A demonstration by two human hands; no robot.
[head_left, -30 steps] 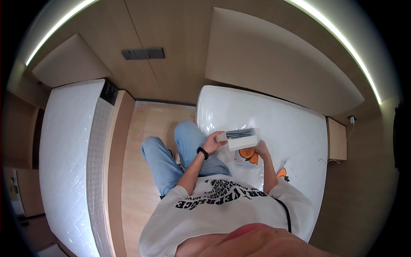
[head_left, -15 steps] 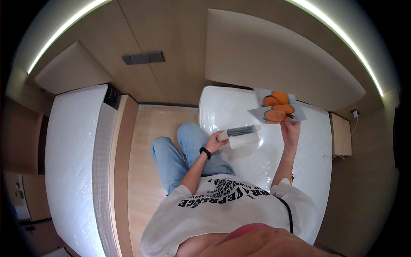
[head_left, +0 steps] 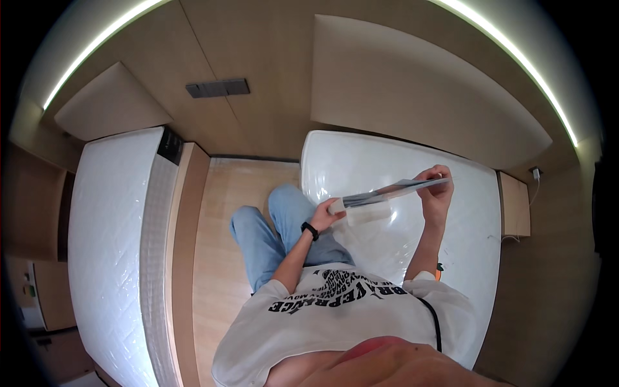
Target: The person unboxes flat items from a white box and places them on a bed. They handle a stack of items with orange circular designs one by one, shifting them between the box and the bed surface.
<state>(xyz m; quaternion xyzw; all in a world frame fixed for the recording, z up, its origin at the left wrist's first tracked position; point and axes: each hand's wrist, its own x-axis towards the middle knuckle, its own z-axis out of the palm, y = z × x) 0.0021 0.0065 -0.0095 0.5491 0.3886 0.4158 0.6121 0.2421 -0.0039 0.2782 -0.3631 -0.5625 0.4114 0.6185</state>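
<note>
My left hand (head_left: 326, 214) is closed around one end of a white box (head_left: 336, 206) with dark sheets or cards along its top. Higher and to the right, my right hand (head_left: 436, 191) pinches the far end of a thin printed card (head_left: 393, 189), seen almost edge-on and slanting down to the left. Its lower left end overlaps or meets the box; I cannot tell whether it is inside. Both are above the plastic-wrapped mattress (head_left: 361, 151). Past my right forearm, a small orange thing with a green top (head_left: 439, 271) is partly hidden by the sleeve.
My bent knees (head_left: 287, 203) in jeans are beside the mattress's left edge. Across the wooden floor (head_left: 225, 193) lies another wrapped mattress (head_left: 109, 238) with a wooden bed rail (head_left: 184, 213). A small wooden cabinet (head_left: 514, 205) stands at the right, below a plugged-in white charger (head_left: 536, 174).
The card with orange fruit pictures, which faced me spread open, has tipped nearly edge-on and come down to the box. My right hand has turned with it; my left hand has barely moved.
</note>
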